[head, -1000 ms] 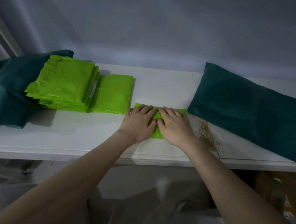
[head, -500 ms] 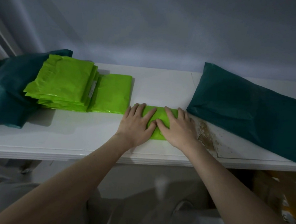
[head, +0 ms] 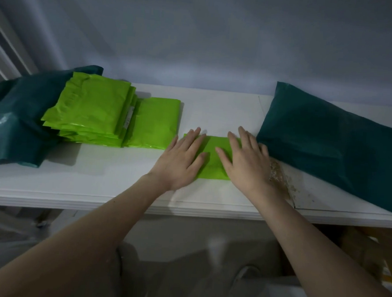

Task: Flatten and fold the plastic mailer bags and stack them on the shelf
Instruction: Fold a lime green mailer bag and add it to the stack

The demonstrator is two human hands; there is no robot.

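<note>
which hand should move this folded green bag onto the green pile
Left. The left hand lies flat on the folded green mailer on the side nearer the green stack; the right hand would probably cross over.

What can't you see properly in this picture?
- Head view: most of the green mailer lies hidden under the left hand and right hand.
- The teal bag is cut off by the right edge.
- The small label in the green stack is too small to read.
</note>
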